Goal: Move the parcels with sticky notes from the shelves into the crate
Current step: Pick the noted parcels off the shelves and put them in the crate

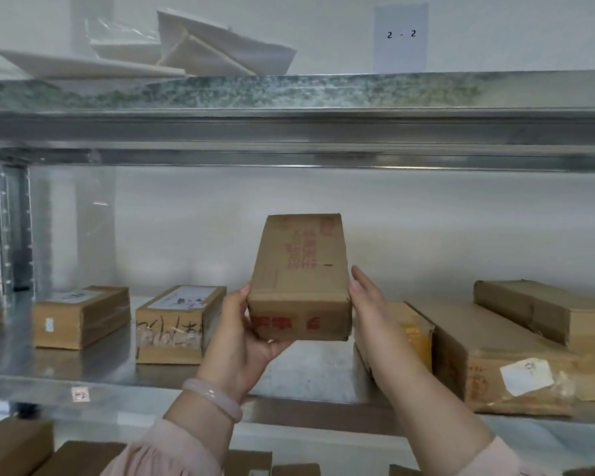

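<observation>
A long brown cardboard parcel [301, 280] with red print is held up in front of the middle shelf [83, 369], tilted with its far end raised. My left hand [241, 338] grips its near left corner from below. My right hand [368, 304] presses flat against its right side. No sticky note shows on the faces I can see. The crate is not in view.
On the middle shelf stand two small boxes [81, 316] [177, 324] at left and larger brown parcels [488, 359] at right, one with a white label [526, 376]. White envelopes [186, 53] lie on the upper shelf by a paper sign "2 - 2" [401, 37]. More boxes [14, 444] sit below.
</observation>
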### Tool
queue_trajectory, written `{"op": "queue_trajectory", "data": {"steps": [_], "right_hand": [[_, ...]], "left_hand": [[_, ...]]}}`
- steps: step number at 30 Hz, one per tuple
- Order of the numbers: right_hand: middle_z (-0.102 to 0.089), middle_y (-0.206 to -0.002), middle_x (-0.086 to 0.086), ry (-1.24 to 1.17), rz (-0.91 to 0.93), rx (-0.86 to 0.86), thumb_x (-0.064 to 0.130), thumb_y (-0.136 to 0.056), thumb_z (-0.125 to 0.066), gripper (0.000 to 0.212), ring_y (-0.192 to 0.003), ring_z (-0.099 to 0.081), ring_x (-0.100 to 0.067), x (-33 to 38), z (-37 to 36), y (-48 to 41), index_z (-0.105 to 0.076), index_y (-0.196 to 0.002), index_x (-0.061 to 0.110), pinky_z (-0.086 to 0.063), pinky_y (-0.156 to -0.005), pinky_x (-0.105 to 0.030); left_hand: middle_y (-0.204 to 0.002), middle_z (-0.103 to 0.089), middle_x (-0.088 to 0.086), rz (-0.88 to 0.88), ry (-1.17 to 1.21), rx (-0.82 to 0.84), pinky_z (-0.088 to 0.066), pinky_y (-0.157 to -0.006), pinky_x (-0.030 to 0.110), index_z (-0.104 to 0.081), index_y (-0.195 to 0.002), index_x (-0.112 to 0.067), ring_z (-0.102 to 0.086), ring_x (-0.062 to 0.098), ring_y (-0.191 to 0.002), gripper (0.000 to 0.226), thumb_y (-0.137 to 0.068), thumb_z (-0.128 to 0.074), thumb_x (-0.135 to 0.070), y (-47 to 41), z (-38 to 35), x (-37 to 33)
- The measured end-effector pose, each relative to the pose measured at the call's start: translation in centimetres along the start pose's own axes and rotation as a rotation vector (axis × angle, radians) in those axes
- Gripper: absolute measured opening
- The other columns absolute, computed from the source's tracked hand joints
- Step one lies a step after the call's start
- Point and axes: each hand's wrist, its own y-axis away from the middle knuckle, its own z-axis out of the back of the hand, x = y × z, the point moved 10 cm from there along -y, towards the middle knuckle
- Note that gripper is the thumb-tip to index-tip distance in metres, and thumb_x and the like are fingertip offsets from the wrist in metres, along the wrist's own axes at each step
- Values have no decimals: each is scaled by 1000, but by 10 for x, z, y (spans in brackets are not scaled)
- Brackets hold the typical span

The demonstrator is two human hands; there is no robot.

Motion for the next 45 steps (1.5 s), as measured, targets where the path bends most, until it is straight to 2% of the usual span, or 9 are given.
{"op": "queue_trajectory", "data": {"steps": [5, 9, 15, 20, 27, 34, 38, 42, 45], "right_hand": [[-44, -117, 41, 21, 54, 12, 55, -90, -54, 36, -97, -48, 28, 8, -6, 11, -37, -117, 72, -44, -64, 0], [-31, -136, 29, 137, 173, 7, 52, -85, -61, 56, -122, -35, 11, 18, -10, 20, -34, -132, 62, -47, -96, -22], [-32, -144, 28, 53, 219, -9, 54, -78, -59, 55, -134, -31, 4, 21, -11, 28, -39, -128, 66, -44, -105, -36], [-44, -109, 52, -20, 205, 73, 32, -92, -60, 53, -111, -43, 21, 16, -33, 32, -40, -122, 71, -50, -76, -8], [-33, -143, 33, 58, 421, 136, 28, -87, -66, 65, -131, -33, 10, 45, -86, 53, -36, -133, 62, -38, -94, -3], [-28, -146, 30, 2, 458, 204, 24, -88, -64, 64, -128, -34, 15, 61, -172, 90, -38, -134, 60, -39, -90, -2], [-24, -148, 31, 7, 413, 255, 44, -81, -59, 61, -136, -29, 7, 58, -245, 118, -37, -135, 60, -43, -105, -24], [-28, -148, 27, -32, 380, 334, 32, -86, -66, 62, -134, -32, 7, 51, -336, 155, -38, -135, 59, -44, -107, -32], [-28, -148, 27, -59, 336, 416, 33, -88, -64, 61, -136, -29, 6, 40, -407, 190, -37, -136, 59, -43, -108, -37]], "left_hand": [[-92, -72, 1, -156, -319, -153, -56, -85, 44, -76, -79, -29, -62, 19, -95, 36, -95, -45, -30, 7, 16, -17], [-105, -72, -11, -321, -680, -139, -58, -81, 27, -69, -110, -39, -68, 1, -93, 26, -98, -47, -32, 15, 5, -33], [-127, -62, -5, -176, -398, -167, -58, -87, 45, -51, -130, -44, -67, 22, -109, 38, -93, -60, -41, 19, 23, -18], [-132, -60, -6, -318, -712, -237, -50, -101, 42, -60, -113, -54, -60, 12, -118, 24, -98, -52, -37, 39, 21, -40], [-127, -59, -28, -419, -861, -163, -47, -90, 13, -48, -130, -54, -55, -10, -115, 55, -78, -60, -69, 91, 8, -89], [-138, -54, -12, -623, -1035, -211, -48, -102, 39, -35, -146, -41, -51, 9, -129, 69, -83, -63, -42, 154, 40, -157], [-139, -45, -32, -705, -1219, -305, -46, -103, 32, -24, -140, -63, -45, -2, -131, 57, -90, -50, -55, 206, 85, -201], [-146, -43, -19, -711, -1405, -418, -40, -110, 44, -36, -135, -61, -38, 6, -138, 43, -92, -41, -56, 259, 149, -252], [-137, -45, -29, -686, -1424, -501, -42, -106, 26, -41, -134, -55, -43, 3, -132, 48, -87, -52, -56, 307, 200, -290]]}}
